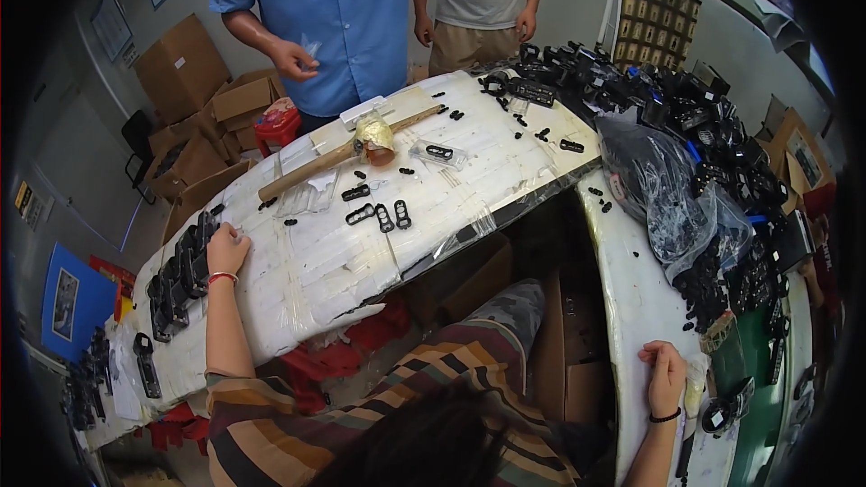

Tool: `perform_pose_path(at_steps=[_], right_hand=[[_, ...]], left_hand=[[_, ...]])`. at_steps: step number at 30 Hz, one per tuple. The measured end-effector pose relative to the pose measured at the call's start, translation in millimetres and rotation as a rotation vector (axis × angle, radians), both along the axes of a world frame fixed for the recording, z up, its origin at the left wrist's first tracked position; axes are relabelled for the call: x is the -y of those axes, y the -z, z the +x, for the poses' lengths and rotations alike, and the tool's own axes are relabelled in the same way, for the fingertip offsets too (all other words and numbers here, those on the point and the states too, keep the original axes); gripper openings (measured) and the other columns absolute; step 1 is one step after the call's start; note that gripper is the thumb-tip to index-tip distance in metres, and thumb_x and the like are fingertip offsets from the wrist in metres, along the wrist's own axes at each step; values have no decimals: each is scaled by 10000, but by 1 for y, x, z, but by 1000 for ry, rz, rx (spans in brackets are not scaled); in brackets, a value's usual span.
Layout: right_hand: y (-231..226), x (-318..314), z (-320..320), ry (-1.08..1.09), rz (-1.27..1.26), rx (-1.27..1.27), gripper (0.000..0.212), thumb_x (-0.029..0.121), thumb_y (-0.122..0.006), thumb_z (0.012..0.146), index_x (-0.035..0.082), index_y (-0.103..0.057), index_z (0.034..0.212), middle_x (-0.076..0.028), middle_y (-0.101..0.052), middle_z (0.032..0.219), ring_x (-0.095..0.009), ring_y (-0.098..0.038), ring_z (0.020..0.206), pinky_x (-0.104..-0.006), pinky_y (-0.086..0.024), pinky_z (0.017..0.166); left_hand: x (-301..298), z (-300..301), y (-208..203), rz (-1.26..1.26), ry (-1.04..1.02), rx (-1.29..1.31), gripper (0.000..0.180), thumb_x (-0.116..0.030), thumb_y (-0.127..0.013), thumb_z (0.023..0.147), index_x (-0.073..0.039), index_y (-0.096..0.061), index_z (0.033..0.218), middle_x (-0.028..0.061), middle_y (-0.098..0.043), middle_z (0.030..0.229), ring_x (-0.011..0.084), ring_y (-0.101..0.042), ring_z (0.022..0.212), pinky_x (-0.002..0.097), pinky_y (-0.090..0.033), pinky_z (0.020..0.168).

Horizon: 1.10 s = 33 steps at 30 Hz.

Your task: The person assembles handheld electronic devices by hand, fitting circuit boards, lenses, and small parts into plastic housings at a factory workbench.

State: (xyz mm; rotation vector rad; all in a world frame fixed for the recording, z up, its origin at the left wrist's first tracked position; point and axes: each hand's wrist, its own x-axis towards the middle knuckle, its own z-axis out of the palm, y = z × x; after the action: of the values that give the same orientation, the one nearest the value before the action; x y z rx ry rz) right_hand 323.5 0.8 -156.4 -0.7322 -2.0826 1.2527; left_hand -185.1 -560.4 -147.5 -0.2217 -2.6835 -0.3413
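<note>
My left hand (pixel 228 251), with a red band at the wrist, rests on the left of the white table. Its fingers are curled in beside a row of black plastic housings (pixel 183 272); whether anything is in them is hidden. On the right-hand table lies my right hand (pixel 666 381), a dark bracelet at its wrist. Its fingers are loosely bent and apart, with nothing seen in them. Several black oval-holed frames (pixel 385 217) lie mid-table. Beyond them are a wooden stick (pixel 311 169) and a roll of clear tape (pixel 374 144).
A big heap of black parts (pixel 713 144) and a dark plastic bag (pixel 649 180) cover the right table. A gap separates the two tables. A person in a blue shirt (pixel 329 27) stands across, holding clear plastic; another person stands behind. Cardboard boxes (pixel 185 63) are stacked far left.
</note>
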Motion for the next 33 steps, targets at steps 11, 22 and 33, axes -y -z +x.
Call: perform_pose_path(at_steps=[11, 22, 33], right_hand=[[-2, 2, -2, -3, 33, -3, 313, 176, -428, 986, -45, -617, 869, -80, -627, 750, -133, -568, 696, -259, -452, 679], [-5, 4, -3, 5, 98, 21, 280, 163, -453, 962, -35, -617, 852, -92, -628, 745, -158, -587, 691, -274, -459, 671], [-20, 10, -7, -12, 329, 97, 186, 106, -522, 913, -21, -628, 829, -128, -632, 740, -251, -611, 679, -314, -470, 636]], left_hand=[[64, -65, 6, 1137, -48, -489, 192, -202, -607, 894, -22, -586, 957, 76, -669, 828, 165, -652, 722, 273, -516, 668], [-140, 33, -55, 643, 561, -136, 126, -112, -594, 911, -15, -583, 993, 27, -624, 888, 89, -582, 797, 224, -468, 727], [-208, 56, -58, 253, 718, -280, 94, -73, -598, 871, -45, -597, 961, 130, -641, 872, 291, -625, 818, 355, -485, 722]])
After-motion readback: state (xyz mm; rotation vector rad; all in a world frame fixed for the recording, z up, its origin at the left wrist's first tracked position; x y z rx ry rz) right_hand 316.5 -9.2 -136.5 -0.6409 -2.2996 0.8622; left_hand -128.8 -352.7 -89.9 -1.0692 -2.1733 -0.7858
